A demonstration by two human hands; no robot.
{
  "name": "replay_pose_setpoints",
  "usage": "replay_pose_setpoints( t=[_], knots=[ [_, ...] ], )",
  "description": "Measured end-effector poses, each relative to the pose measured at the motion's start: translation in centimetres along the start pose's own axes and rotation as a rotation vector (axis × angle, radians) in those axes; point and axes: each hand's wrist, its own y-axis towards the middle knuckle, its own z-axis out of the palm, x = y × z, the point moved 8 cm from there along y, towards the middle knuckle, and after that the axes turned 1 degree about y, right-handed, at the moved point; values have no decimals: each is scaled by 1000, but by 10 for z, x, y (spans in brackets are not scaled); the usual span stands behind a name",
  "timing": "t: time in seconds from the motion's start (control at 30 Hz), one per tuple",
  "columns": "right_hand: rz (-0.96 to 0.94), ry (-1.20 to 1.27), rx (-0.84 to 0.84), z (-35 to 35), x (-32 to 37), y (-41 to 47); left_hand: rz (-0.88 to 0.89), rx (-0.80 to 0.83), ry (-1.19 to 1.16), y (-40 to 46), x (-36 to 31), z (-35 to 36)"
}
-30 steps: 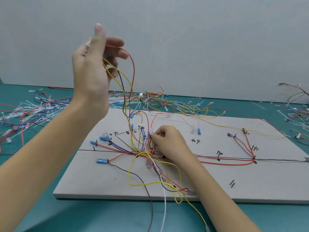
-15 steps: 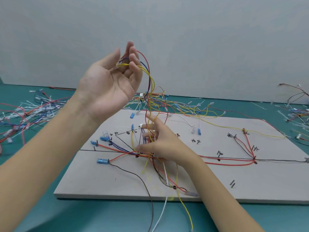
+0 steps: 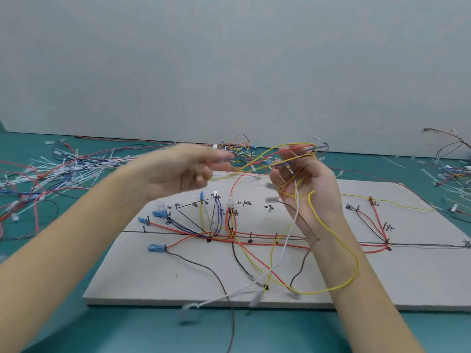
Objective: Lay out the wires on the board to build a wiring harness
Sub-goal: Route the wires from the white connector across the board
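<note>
A grey board (image 3: 420, 281) with hand-drawn routes lies on the teal table. Red, yellow, blue, black and white wires (image 3: 229, 235) run along its lines, several ending in blue connectors (image 3: 156, 248). My right hand (image 3: 305, 192) is raised above the board, palm toward me, fingers curled round a loose bundle of yellow, red and blue wires (image 3: 288, 149). A long yellow loop (image 3: 354, 263) hangs from it around my forearm. My left hand (image 3: 178, 171) is motion-blurred beside the bundle's left end, fingers stretched toward it. Whether it holds a wire is unclear.
Heaps of spare wires and white cable ties (image 3: 58, 169) cover the table at the left. More wires (image 3: 456, 171) lie at the right edge, and a tangle (image 3: 242, 146) sits behind the board. A grey wall stands behind the table.
My right hand rose from the board and took the wire bundle. My left hand dropped from its high position and swung toward the right hand. Loose wire ends lifted off the board's front.
</note>
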Motion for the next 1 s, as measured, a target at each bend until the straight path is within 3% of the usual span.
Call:
replay_pose_setpoints(
  t=[0.1, 0.17, 0.3, 0.5, 0.63, 1.0],
  knots=[
    [34, -2, -47, -1, -6, -2, -104, 62, 175, 10, 33, 5],
    [52, -20, -91, -3, -13, -2, -120, 15, 261, 17, 44, -1],
    [57, 84, -138, -12, -11, 0, -35, -50, 398, 23, 47, -13],
    [89, 208, -155, -24, -9, 2, -3, -132, 854, 22, 57, -12],
    [102, 200, -180, -28, -11, 3, -102, -154, 869, 21, 74, -7],
    [130, 159, -196, -30, -12, 2, -107, -120, 795, 21, 76, -2]
  ],
)
